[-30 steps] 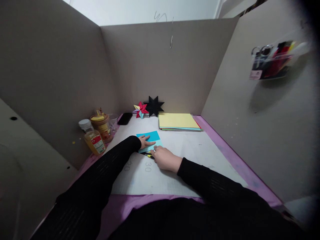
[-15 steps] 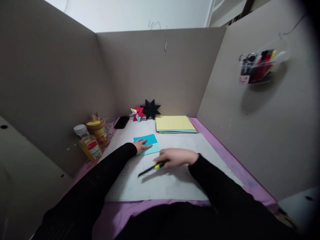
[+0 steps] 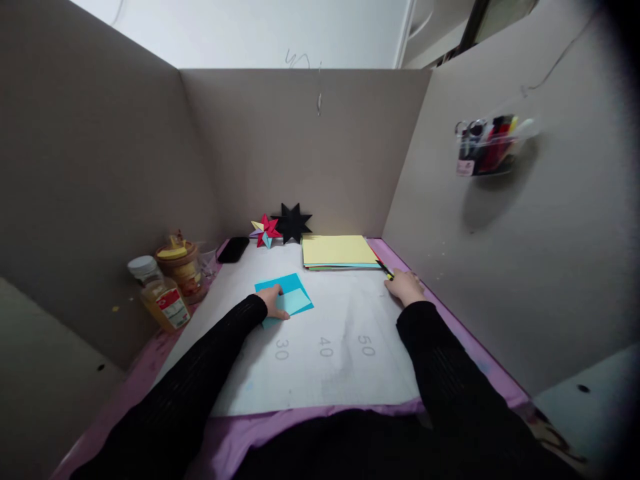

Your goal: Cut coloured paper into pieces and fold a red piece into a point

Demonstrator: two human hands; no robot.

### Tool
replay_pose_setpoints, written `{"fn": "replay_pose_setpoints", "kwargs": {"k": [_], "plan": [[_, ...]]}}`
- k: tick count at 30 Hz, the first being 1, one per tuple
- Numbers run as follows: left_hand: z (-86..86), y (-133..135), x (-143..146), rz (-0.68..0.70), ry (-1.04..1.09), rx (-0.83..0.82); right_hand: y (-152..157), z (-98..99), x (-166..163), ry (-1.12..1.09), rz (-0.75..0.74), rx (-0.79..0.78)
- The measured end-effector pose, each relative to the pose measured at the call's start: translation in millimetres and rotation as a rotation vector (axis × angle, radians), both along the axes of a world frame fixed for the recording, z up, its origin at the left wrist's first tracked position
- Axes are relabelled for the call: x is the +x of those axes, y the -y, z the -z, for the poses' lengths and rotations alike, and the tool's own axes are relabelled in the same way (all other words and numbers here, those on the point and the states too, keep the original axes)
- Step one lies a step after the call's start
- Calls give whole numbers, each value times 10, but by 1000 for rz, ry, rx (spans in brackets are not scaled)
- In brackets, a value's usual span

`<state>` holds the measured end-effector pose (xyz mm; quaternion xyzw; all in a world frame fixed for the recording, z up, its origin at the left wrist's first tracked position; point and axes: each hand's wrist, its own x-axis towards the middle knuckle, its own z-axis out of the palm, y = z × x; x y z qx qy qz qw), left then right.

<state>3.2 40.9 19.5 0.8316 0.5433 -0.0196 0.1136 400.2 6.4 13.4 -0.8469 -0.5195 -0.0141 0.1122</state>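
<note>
My left hand (image 3: 273, 302) is on a light blue piece of paper (image 3: 296, 303), its thumb and fingers curled about the paper's left part. Beneath that piece lies a darker blue sheet (image 3: 283, 283), showing along the top and right. Over at the right side of the white mat (image 3: 320, 383), my right hand (image 3: 406, 287) is low at the surface, closed around a black and yellow utility knife (image 3: 385, 270). The knife points up and left, toward the paper stack. Some fingertips of each hand are hidden.
A stack of coloured paper (image 3: 340, 250) lies at the back, beside a black paper star (image 3: 293, 223) and a multicoloured star (image 3: 265, 231). A phone (image 3: 233, 250), a glue bottle (image 3: 167, 303) and a jar (image 3: 183, 267) line the left. A holder with scissors (image 3: 485, 150) hangs right.
My right hand has moved from front centre to the far right with the utility knife. The light blue piece has shifted and turned on the darker sheet under my left hand. The view has shifted slightly.
</note>
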Motion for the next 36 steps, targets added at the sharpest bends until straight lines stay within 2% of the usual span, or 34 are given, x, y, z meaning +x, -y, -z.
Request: {"fn": "replay_pose_setpoints", "kwargs": {"k": [2, 5, 9, 12, 15, 18, 20, 22, 25, 29, 32, 36], "plan": [[-44, 5, 7, 15, 15, -23, -35, -5, -169, -16, -31, 59], [-141, 49, -6, 49, 57, -19, -24, -13, -579, -76, -290, 207], [-253, 166, -21, 27, 194, 103, 133, -79, -1286, -448, -713, 371], [-307, 278, 14, 78, 291, 217, 235, -167, -1724, -676, -848, 383], [-366, 362, 35, 110, 340, 243, 231, -186, -1936, -854, -833, 468], [-399, 368, -29, 57, 506, 252, 172, -100, -1930, -1060, -745, 493], [-369, 331, -108, 13, 651, 202, 147, -24, -1859, -1164, -682, 476], [-290, 278, -181, 22, 734, 77, 144, 35, -1782, -1221, -692, 385], [-125, 207, -236, 107, 657, -73, 157, 83, -1716, -1221, -762, 257], [36, 178, -205, 112, 413, -11, 159, 121, -1748, -1215, -761, 266], [73, 208, -144, 103, 406, 5, 158, 139, -1802, -1193, -782, 275], [24, 240, -123, 60, 496, 36, 160, 117, -1813, -1138, -783, 370]]}}
